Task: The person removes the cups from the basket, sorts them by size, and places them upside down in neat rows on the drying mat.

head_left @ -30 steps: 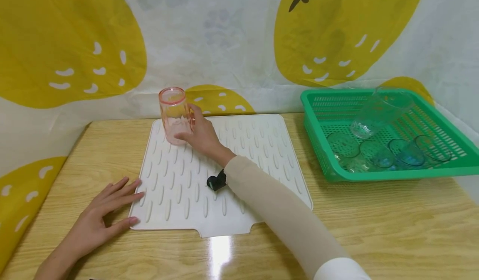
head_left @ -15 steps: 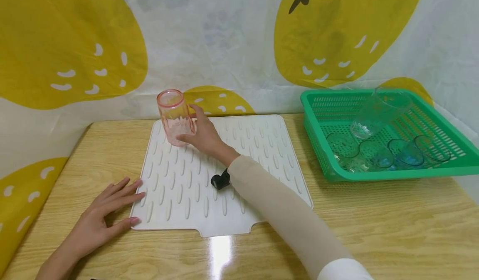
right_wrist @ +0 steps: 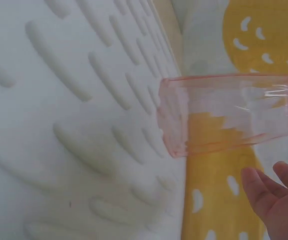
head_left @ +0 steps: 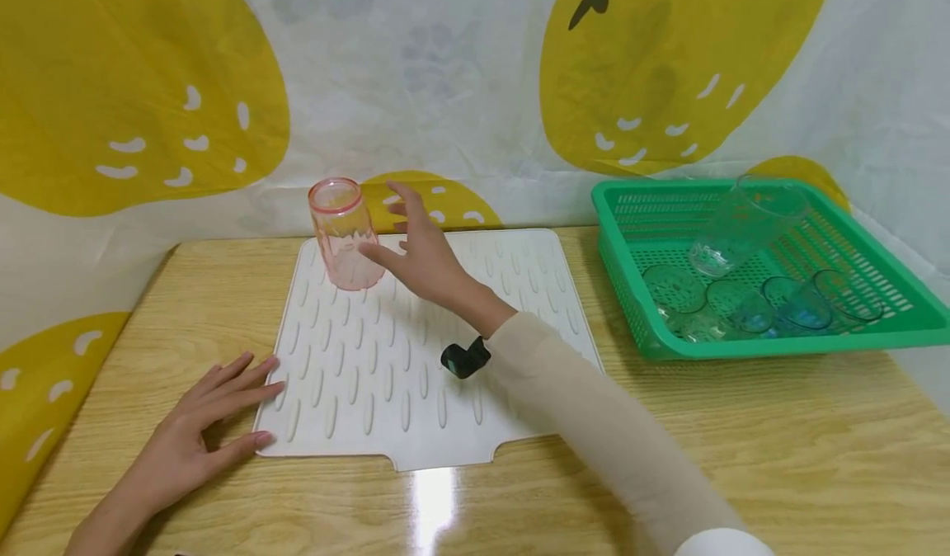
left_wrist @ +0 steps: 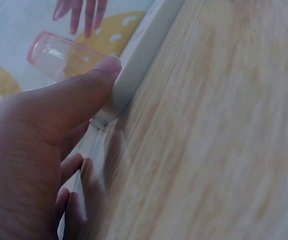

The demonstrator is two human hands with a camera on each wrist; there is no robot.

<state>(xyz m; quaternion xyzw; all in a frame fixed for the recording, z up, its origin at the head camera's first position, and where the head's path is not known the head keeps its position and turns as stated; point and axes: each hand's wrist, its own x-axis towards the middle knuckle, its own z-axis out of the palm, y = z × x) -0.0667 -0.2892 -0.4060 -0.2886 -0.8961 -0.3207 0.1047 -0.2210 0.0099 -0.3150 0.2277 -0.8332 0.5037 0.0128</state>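
Observation:
A pink see-through glass [head_left: 345, 247] stands on the back left corner of a white ridged mat [head_left: 416, 412]. My right hand [head_left: 438, 267] hovers just right of it, thumb and fingers spread, apart from the glass in the head view. In the right wrist view a gap shows between some fingers [right_wrist: 259, 187] and the glass [right_wrist: 224, 112]; another fingertip or the thumb sits near its far end. My left hand [head_left: 181, 440] rests at the mat's left edge, fingers extended; in the left wrist view its thumb [left_wrist: 91, 85] touches the mat's rim.
At the right, a green plastic basket [head_left: 619, 280] holds several clear and bluish glasses and a larger clear vessel [head_left: 745, 226] leaning inside. A dark strapped device [head_left: 465, 360] is on my right wrist. A fruit-patterned cloth [head_left: 475, 110] hangs behind the wooden table [head_left: 312, 506].
My right hand has let go of the pink glass and drawn away to the right, its fingers spreading. The glass stays on the mat's back left. My left hand has not moved.

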